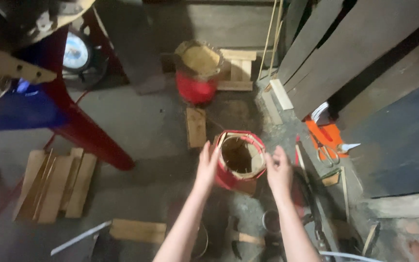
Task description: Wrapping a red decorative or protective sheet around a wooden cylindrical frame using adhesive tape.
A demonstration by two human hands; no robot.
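Your left hand [207, 165] and right hand [278, 171] flank the red-covered drum frame [238, 162] on the floor, fingers loosely spread against its sides, not clamped. Its top is open and unskinned; behind it, a second red drum [197, 73] looks similarly unfinished.
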